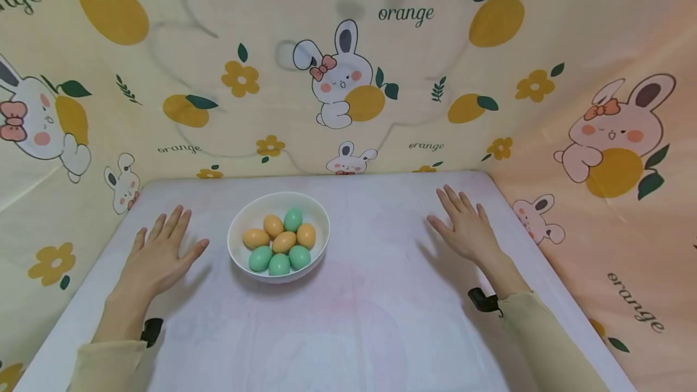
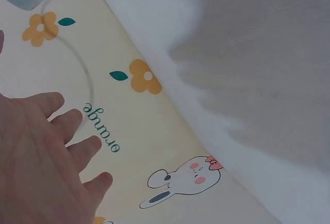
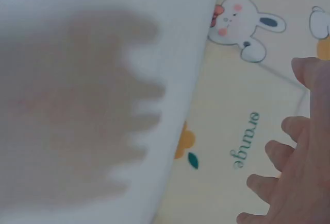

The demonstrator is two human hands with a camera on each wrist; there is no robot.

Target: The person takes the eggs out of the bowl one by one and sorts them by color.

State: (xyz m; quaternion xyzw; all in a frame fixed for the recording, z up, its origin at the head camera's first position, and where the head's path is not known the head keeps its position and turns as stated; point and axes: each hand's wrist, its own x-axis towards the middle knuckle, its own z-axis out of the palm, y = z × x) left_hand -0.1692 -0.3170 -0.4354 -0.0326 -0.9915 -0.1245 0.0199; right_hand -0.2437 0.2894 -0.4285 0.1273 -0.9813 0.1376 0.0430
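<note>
A white bowl (image 1: 236, 257) stands on the table, left of the middle, with several green eggs (image 1: 279, 264) and several yellow-orange eggs (image 1: 256, 238) in it. To the bowl's left my left hand (image 1: 158, 259) is held palm down with fingers spread, apart from the bowl. Over the table's right side my right hand (image 1: 465, 228) is spread in the same way, and it holds nothing. In the left wrist view the left hand (image 2: 46, 157) shows its fingers extended. The right wrist view has the right hand (image 3: 301, 157) at its right edge, also with fingers apart.
A white-covered table (image 1: 381, 319) lies under both hands. Behind it and along its sides hangs a cloth (image 1: 414, 71) printed with rabbits, oranges and flowers. Small dark devices (image 1: 483, 300) sit at both wrists.
</note>
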